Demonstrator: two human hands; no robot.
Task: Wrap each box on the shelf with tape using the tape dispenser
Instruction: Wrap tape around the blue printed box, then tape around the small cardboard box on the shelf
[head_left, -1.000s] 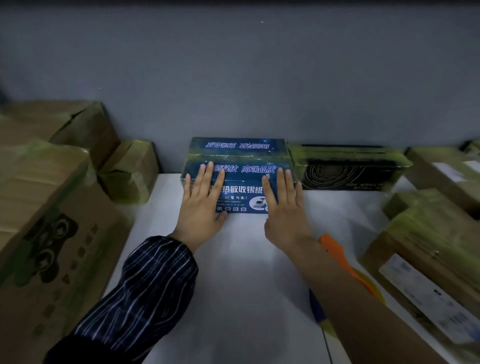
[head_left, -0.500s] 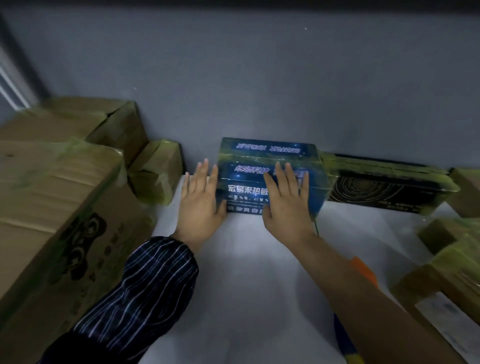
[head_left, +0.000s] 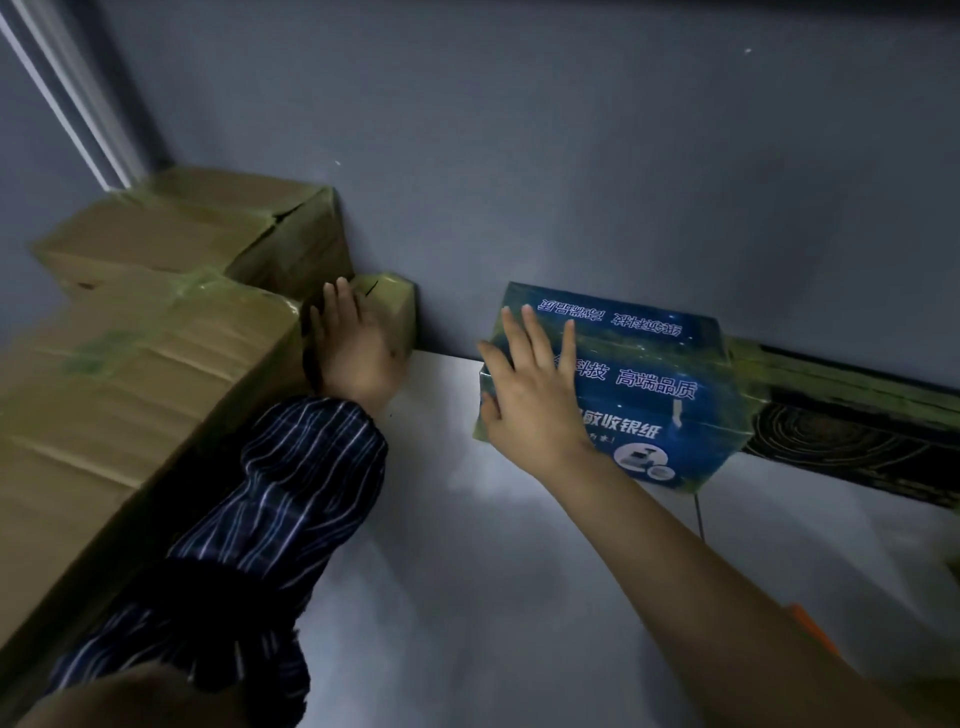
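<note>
A storeroom: taped cardboard boxes (head_left: 145, 364) crowd a white shelf (head_left: 467, 571).

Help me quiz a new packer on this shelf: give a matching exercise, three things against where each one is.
Things:
1. left hand
2. right hand
3. black box

Places:
A. right of the blue box
B. flat on the blue box
C. on the small box

Pairs: 1-C, 2-B, 3-A.

Grey wall (head_left: 571, 156), pale vertical strip (head_left: 67, 104) at left.
</note>
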